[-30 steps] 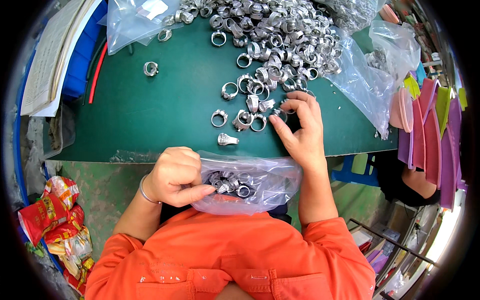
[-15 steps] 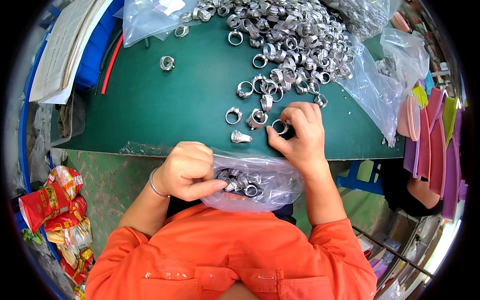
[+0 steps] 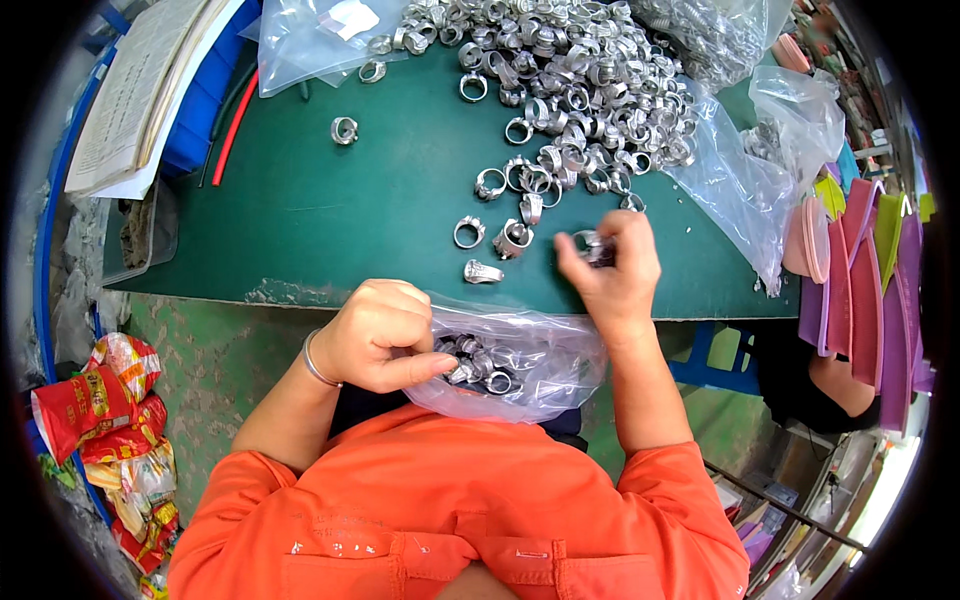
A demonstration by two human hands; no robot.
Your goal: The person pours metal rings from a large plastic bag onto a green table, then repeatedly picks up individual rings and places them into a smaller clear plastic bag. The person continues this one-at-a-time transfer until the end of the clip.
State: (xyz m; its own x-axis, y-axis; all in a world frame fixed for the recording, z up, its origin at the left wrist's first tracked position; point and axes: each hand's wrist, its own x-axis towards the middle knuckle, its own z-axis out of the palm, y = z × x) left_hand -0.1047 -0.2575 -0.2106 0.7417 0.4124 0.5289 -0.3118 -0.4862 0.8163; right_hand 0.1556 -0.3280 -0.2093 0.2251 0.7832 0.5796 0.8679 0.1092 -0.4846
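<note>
Printed papers (image 3: 140,100), lettered red packet (image 3: 84,398) (too small to read)

Left hand (image 3: 382,335) curls, thumb (image 3: 415,371) outstretched; right hand (image 3: 622,285) bends its fingers (image 3: 630,229) inward.

rings (image 3: 582,92): shiny metal | lap bag (image 3: 548,372): glossy, thin plastic | tabletop (image 3: 310,215): smooth | shirt (image 3: 440,475): matt cloth

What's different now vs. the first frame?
The right hand has gathered silver rings from beside the loose ones and taken them into its grip, drawing them rightward and slightly nearer the person. Unchanged: the left hand at the left edge of the clear bag, and the big pile.
</note>
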